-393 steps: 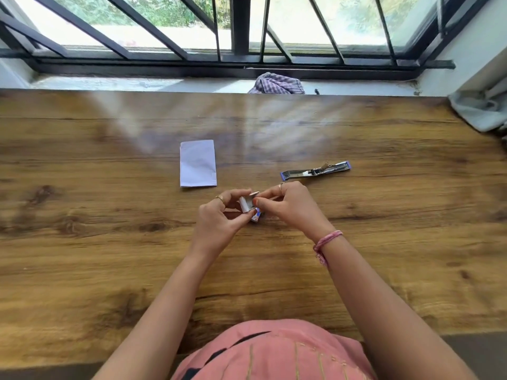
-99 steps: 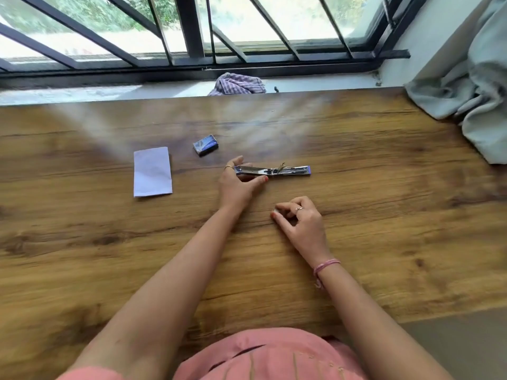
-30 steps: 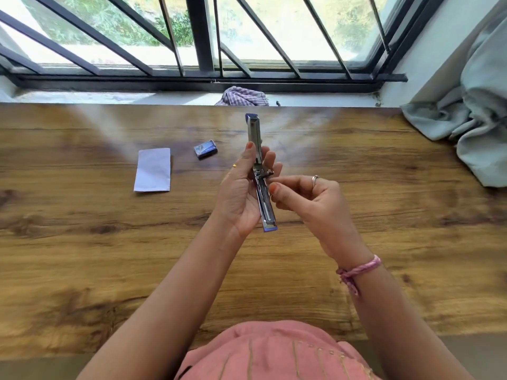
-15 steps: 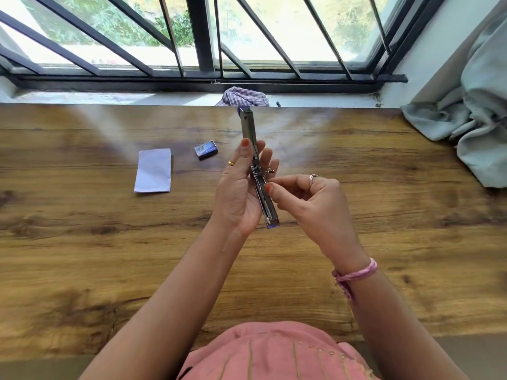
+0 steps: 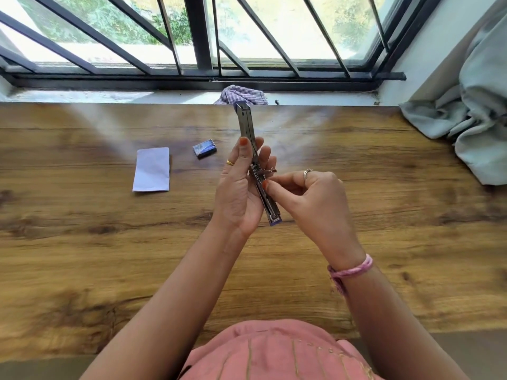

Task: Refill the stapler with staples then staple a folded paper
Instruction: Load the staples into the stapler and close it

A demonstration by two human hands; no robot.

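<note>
Since half a second ago we see the stapler [image 5: 247, 127] tilted slightly; left hand [image 5: 238, 187] grips it; right hand [image 5: 310, 193] fingers [image 5: 267, 185] pinched at its middle.

The opened stapler [image 5: 259, 165] is held above the middle of the table [image 5: 384, 215], gripped by the left hand [image 5: 238, 193], with the right hand [image 5: 310, 193] pinching at its hinge. To the left, the folded paper [image 5: 151, 170] and the staple box [image 5: 204, 149] lie apart on the wood. The far right corner is taken up by a curtain [image 5: 472, 111], and a cloth [image 5: 241, 96] is seen on the sill behind.
</note>
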